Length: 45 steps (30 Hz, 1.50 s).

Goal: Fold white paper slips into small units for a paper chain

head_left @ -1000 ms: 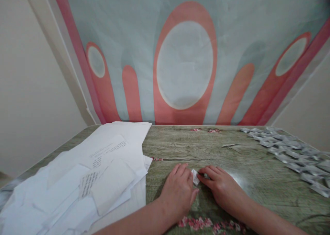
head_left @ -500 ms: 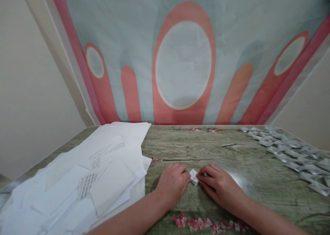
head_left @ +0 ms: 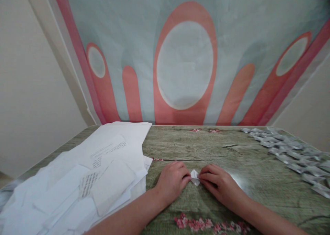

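A small folded white paper piece (head_left: 195, 177) lies on the green wood-patterned table (head_left: 232, 159), low in the middle of the head view. My left hand (head_left: 172, 181) is curled closed, its fingertips pinching the piece's left side. My right hand (head_left: 218, 186) presses the right side with fingers drawn together. Both forearms reach in from the bottom edge. Most of the piece is hidden between my fingers.
A loose heap of white paper sheets (head_left: 85, 180), some printed, covers the table's left part. Several small folded paper pieces (head_left: 291, 152) lie in rows at the right. A wall hanging with red ovals (head_left: 185, 63) stands behind the table.
My left hand has curled from lying flat into a pinch on the paper piece. Both hands shifted slightly on the piece, which now shows a pointed corner.
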Tool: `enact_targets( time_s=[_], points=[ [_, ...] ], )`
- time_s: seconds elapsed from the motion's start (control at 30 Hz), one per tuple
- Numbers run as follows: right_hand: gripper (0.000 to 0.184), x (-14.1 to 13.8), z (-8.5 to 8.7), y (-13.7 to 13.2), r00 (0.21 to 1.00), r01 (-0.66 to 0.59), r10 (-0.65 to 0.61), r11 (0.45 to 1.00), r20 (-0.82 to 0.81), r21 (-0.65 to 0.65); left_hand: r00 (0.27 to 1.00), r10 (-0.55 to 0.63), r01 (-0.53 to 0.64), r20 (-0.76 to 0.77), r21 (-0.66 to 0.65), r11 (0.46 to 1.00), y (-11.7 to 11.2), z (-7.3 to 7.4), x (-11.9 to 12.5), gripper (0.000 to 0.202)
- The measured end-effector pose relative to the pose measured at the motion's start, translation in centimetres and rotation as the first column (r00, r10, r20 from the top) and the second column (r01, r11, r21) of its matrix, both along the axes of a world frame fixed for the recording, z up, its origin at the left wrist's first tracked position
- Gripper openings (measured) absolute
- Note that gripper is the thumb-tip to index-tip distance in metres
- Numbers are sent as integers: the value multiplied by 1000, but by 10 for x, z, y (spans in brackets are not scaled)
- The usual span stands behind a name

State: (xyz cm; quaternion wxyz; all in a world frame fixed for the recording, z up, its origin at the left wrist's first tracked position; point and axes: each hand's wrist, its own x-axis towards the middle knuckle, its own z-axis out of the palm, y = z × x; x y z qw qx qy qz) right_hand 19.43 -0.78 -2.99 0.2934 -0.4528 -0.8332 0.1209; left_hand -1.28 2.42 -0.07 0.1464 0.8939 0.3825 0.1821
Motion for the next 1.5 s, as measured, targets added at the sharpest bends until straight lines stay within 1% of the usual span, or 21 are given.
enact_targets(
  time_s=[0.2, 0.33, 0.53, 0.63, 0.7, 0.8, 1.0, 1.13, 1.27, 1.5],
  points=[
    [17, -2, 2, 2, 989, 55, -73, 989, -128, -141, 987, 92, -82, 128, -83, 993, 3, -7, 1, 5],
    [15, -2, -1, 5, 987, 67, -91, 983, -136, -170, 982, 125, -112, 145, -95, 989, 4, -10, 2, 7],
    [15, -4, -1, 7, 992, 71, -86, 986, -97, -151, 985, 121, -112, 120, -75, 991, 1, -7, 4, 12],
    [14, -5, 0, 6, 992, 65, -78, 989, -99, -131, 988, 103, -95, 112, -78, 992, 0, -6, 4, 10],
    [10, -4, -1, 5, 992, 56, -69, 991, -105, -118, 989, 97, -87, 114, -91, 992, 0, -5, 4, 8],
    [6, -3, 0, 4, 992, 40, -51, 994, -112, -105, 987, 106, -93, 124, -106, 990, 1, -6, 4, 5],
    [10, 2, 2, 7, 992, 1, -21, 987, -125, -158, 983, 109, -91, 150, -123, 988, 3, -8, 4, 4],
    [10, 2, 2, 9, 997, -30, 20, 992, -77, -123, 978, 110, -86, 180, -135, 987, 4, -9, 3, 3],
    [4, 3, 2, 9, 997, -56, 50, 994, -55, -98, 974, 110, -79, 197, -160, 984, 6, -9, 2, 3],
    [7, 4, 0, 10, 997, -64, 58, 993, -58, -99, 969, 108, -69, 221, -174, 982, 8, -11, 2, 3]
  ],
)
